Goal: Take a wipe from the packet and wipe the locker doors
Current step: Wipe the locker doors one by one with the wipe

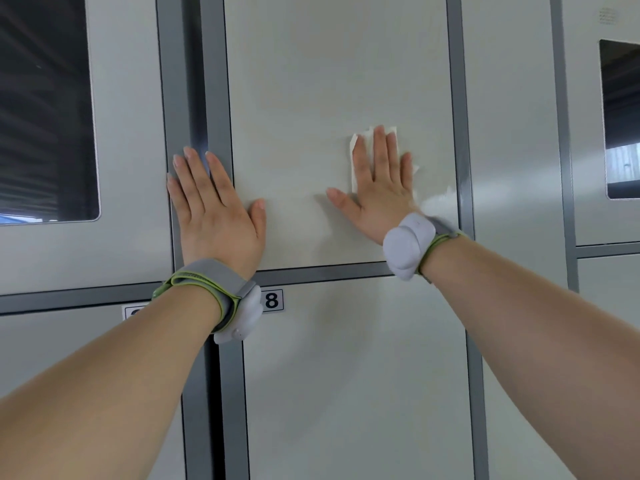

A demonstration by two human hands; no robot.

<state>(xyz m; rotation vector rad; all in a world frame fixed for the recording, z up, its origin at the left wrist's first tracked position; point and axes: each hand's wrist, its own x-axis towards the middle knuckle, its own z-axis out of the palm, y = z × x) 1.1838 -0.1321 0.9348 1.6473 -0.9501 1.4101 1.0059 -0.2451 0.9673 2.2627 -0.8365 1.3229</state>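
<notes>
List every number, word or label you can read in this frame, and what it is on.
"8": on a white label at the top of the lower middle locker door; the label's left part is hidden behind the left wristband.
Second white label on the lower left door: mostly covered by the left forearm, unreadable.
No other text is readable.

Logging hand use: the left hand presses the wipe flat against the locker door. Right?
No, the right hand presses the wipe flat against the locker door; the head view shows it. The left hand holds no wipe.
</notes>
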